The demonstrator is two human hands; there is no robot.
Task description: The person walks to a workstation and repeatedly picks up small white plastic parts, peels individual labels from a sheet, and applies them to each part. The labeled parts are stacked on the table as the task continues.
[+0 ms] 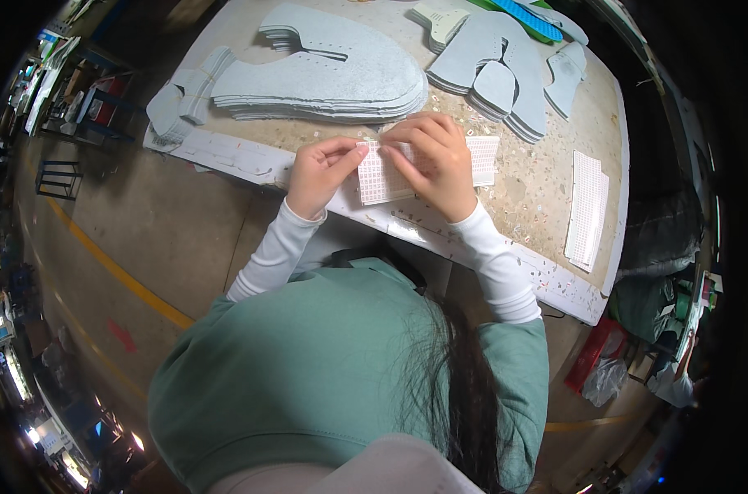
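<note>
A white sheet of small printed labels (374,183) is held up at the table's near edge, below the grey stacks. At its upper left corner my left hand (318,174) pinches it between thumb and fingers. My right hand (440,160) reaches across the front of the sheet, its thumb and fingertips closed at the top edge, close to the left fingertips. Whether a single label is between those fingertips is too small to tell. The sheet's middle is hidden behind the right hand, and label rows (483,158) show again on its far right side.
Stacked grey shoe-upper pieces (325,70) lie behind my hands, with more grey pieces (491,78) at the back right and smaller ones (181,99) at the left. Further label sheets (586,210) rest on the right of the worktable (522,218). Paper bits litter the surface.
</note>
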